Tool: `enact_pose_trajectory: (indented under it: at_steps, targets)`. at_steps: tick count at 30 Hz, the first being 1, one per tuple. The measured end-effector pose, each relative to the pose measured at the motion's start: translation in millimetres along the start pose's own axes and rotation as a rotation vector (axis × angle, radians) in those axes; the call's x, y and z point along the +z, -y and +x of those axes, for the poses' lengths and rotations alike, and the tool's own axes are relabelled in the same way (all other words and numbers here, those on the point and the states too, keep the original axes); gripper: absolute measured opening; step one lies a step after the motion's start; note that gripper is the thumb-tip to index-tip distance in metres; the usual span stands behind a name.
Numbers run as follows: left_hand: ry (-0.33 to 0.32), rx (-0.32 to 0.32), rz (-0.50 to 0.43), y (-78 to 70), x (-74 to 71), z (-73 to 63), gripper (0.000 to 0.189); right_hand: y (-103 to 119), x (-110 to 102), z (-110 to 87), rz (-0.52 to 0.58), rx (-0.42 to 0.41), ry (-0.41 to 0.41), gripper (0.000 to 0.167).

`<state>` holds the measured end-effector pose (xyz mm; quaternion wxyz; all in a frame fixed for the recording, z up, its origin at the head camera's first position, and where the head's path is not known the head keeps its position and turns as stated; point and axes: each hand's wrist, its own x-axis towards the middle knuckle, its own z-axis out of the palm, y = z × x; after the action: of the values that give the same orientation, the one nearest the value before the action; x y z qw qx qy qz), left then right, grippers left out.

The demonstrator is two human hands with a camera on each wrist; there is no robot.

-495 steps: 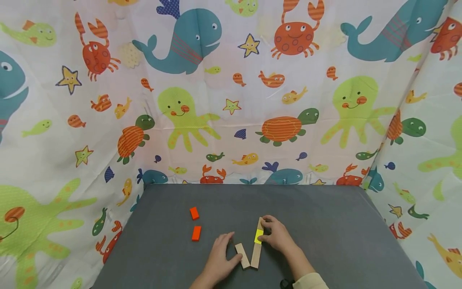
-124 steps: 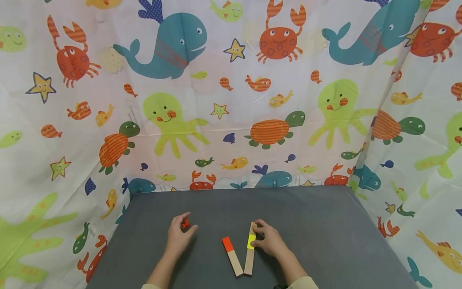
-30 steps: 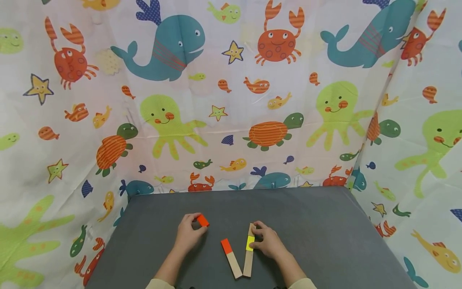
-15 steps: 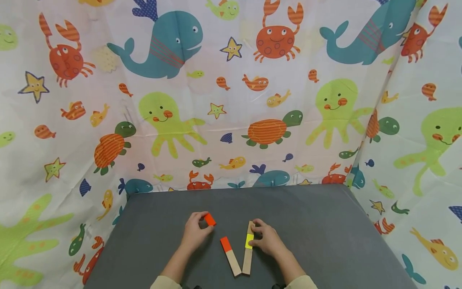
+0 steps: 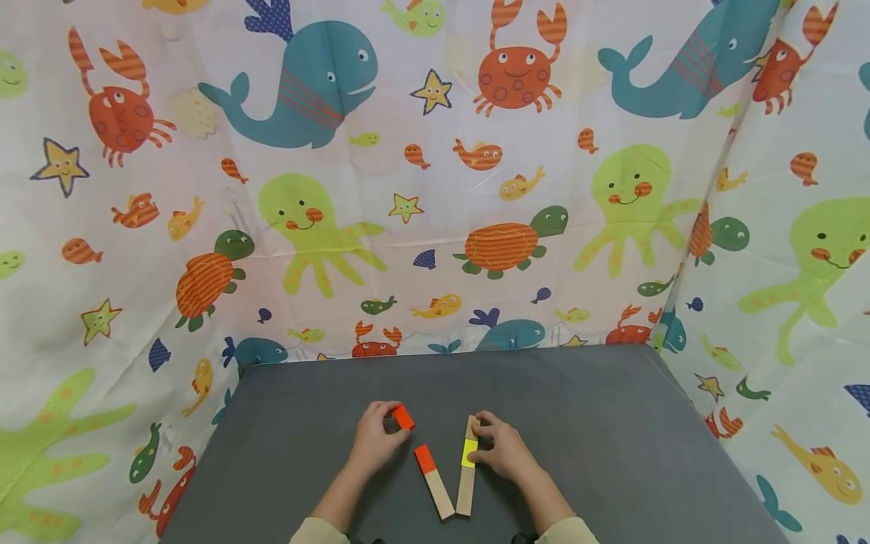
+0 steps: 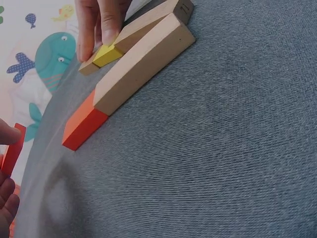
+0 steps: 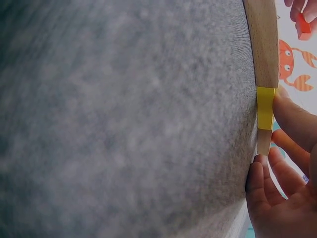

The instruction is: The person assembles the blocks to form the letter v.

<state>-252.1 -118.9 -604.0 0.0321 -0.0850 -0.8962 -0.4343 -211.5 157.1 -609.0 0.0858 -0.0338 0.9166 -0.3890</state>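
My left hand [image 5: 375,440] pinches a small orange-red block [image 5: 404,416] between thumb and fingers, above the table and left of the rows. Two rows of blocks form a V whose near ends meet. The left row is a long wooden block [image 5: 439,495] with an orange-red block [image 6: 84,121] at its far end. In the right row, a long wooden block [image 5: 465,491] is followed by a yellow block [image 5: 468,449] and a shorter-looking wooden block [image 5: 471,428]. My right hand [image 5: 504,450] holds that row's far part, thumb at the yellow block, fingers around the wooden end.
A dark grey cloth-covered table [image 5: 598,423] lies under the blocks. Behind it and along both sides hangs a white curtain [image 5: 435,204] printed with sea animals.
Earlier, two orange-red blocks lay at the left; one now lies at the left row's far end. The left hand has picked up the other and moved it right. The right hand stays put.
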Motion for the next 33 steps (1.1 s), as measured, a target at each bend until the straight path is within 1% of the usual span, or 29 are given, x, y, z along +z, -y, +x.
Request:
enact_pose_trajectory:
  at_steps: [3, 7, 10, 14, 18, 22, 30, 33]
  targets:
    - [0.021, -0.005, -0.001, 0.2, 3.5, -1.0, 0.050, -0.2, -0.1, -0.4, 0.000, 0.003, -0.005, 0.065]
    - [0.054, -0.004, 0.021, 1.0, 8.2, -1.5, 0.051, 0.1, -1.0, -0.5, 0.009, 0.003, -0.017, 0.065]
    - [0.068, 0.003, 0.015, 0.3, 10.5, -3.5, 0.051, -0.3, -1.0, -1.3, 0.017, -0.003, -0.022, 0.064]
    - [0.084, -0.008, 0.006, -0.2, 13.1, -6.4, 0.052, -1.5, 0.1, -2.2, 0.016, -0.020, -0.012, 0.063]
    - [0.093, -0.035, -0.002, -1.0, 15.0, -5.4, 0.053, -1.6, -1.1, -1.3, 0.014, -0.028, -0.008, 0.063]
    - [0.095, -0.027, 0.007, -0.9, 15.1, -5.4, 0.052, -0.8, -1.6, -0.7, 0.025, -0.029, -0.016, 0.062]
    - [0.126, -0.010, 0.043, 4.1, 16.6, -8.5, 0.052, -0.5, -1.1, -1.6, 0.023, -0.017, -0.010, 0.063]
    - [0.138, -0.020, 0.036, 5.6, 17.8, -8.3, 0.052, -1.2, 0.0, -1.8, 0.021, -0.026, -0.012, 0.063]
